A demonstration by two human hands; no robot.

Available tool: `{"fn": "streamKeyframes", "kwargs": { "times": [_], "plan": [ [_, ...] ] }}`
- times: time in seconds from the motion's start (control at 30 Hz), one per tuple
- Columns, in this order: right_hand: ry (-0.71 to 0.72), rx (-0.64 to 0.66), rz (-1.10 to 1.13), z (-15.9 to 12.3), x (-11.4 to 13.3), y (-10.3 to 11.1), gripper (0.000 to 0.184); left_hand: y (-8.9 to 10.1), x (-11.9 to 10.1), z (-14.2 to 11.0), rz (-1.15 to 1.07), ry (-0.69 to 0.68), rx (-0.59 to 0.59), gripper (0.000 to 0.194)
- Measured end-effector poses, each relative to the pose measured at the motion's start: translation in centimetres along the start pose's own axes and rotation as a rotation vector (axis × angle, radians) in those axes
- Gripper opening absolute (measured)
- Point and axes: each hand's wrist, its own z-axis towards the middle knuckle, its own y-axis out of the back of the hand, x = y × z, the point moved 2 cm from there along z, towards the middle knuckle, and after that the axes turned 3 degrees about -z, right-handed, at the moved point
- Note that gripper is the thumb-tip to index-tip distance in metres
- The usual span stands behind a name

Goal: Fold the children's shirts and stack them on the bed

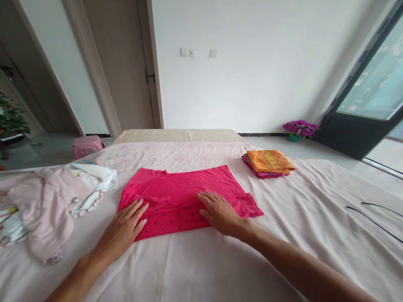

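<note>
Pink-red garment (186,183) is lying flat on the pale sheet (199,274), straight ahead, partly under the hands and extending beyond them. Long axis is running left-right, across the line of the forearms. Left hand (121,230) is sitting at the near-left corner, fingers over the edge, heel of the hand past the garment. Right hand (221,211) is resting right of centre, inboard of the near-right corner, which is poking out past the wrist. Both are touching it, so neither is nearer.

Hands: palms down, fingers extended, pinching nothing.

Material: looking like thin, soft knit. Far part is plain; near strip is showing small dark dots (probably a turned-over layer, can't confirm). Its upper border is running wavy between the hands; near edge is fairly straight.

Left: loose clothes heap (45,199) is lying crumpled, pale pink fleecy-looking piece on top of white ones. Right: folded stack (255,169) is sitting squarish and compact, orange cloth (269,158) with yellow lettering on top. Sheet is rippling in soft creases.
</note>
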Motion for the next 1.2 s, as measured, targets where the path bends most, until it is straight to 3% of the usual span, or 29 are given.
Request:
{"fn": "streamKeyframes", "kwargs": {
  "times": [0.17, 0.33, 0.47, 0.6, 0.83, 0.93, 1.07, 1.2],
  "plan": [
    [-0.305, 0.023, -0.134, -1.8, -7.5, 3.4, 0.024, 0.5, 0.2, 0.1, 0.024, 0.137, -0.104, 0.042],
    [-0.332, 0.059, -0.210, -3.2, -11.0, 4.9, 0.014, 1.2, 0.4, 0.1, 0.142, 0.280, -0.163, 0.038],
    [-0.285, 0.099, -0.091, -2.8, -12.1, 5.4, 0.013, 1.5, 0.3, 0.1, 0.221, 0.296, -0.129, 0.037],
    [-0.320, 0.058, 0.031, -2.0, -13.0, 5.1, 0.017, 1.7, 0.5, 0.0, 0.186, 0.325, -0.101, 0.038],
    [-0.297, -0.081, -0.027, -1.7, -14.3, 2.7, 0.022, 2.4, 0.8, -0.1, -0.002, 0.350, -0.226, 0.036],
    [-0.287, -0.096, -0.014, -1.9, -14.8, 2.1, 0.021, 2.4, 0.9, -0.2, 0.008, 0.391, -0.212, 0.036],
    [-0.317, -0.106, -0.089, -2.3, -14.7, 2.7, 0.021, 2.5, 0.5, -0.1, 0.119, 0.412, -0.147, 0.034],
    [-0.263, -0.202, -0.191, -2.0, -12.9, 4.0, 0.019, 3.1, -1.1, 0.4, 0.251, 0.302, -0.171, 0.030]
  ]
}}
